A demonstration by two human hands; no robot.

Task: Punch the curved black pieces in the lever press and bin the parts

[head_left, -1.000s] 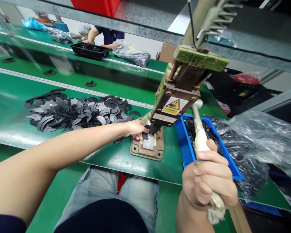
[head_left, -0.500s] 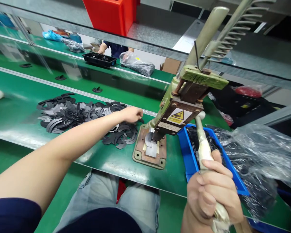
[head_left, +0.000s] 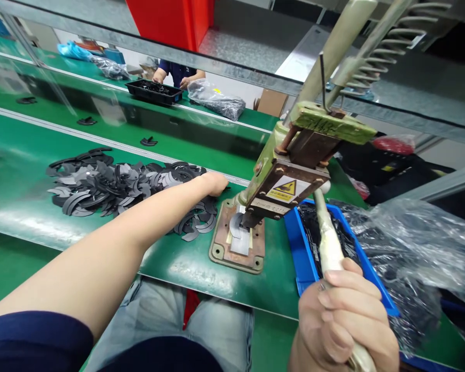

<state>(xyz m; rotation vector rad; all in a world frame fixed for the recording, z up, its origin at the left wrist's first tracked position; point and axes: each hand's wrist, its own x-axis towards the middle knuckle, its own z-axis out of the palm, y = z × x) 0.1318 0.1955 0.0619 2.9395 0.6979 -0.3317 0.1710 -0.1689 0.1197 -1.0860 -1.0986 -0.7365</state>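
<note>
My right hand [head_left: 351, 310] is wrapped around the tape-covered lever handle [head_left: 329, 243] of a green hand press [head_left: 290, 170]. Under the press's ram, a grey curved piece [head_left: 235, 226] lies on the metal base plate [head_left: 217, 253]. My left hand [head_left: 216, 184] is curled at the right end of a heap of black and grey curved pieces [head_left: 112, 183], just left of the press. Its fingertips are hidden; a dark sliver shows beside them, and I cannot tell whether it is held.
A blue bin [head_left: 294, 253] with black parts stands right of the press, beside clear plastic bags [head_left: 422, 248]. Loose black pieces [head_left: 149, 141] lie beyond the rail. Across the bench a co-worker's hands are near a black tray [head_left: 155, 93]. A red bin [head_left: 170, 20] sits on the shelf overhead.
My left hand has shifted slightly and turned, so its fingers now show less. My right hand remains on the lever, a little lower in view. The view has moved slightly.
</note>
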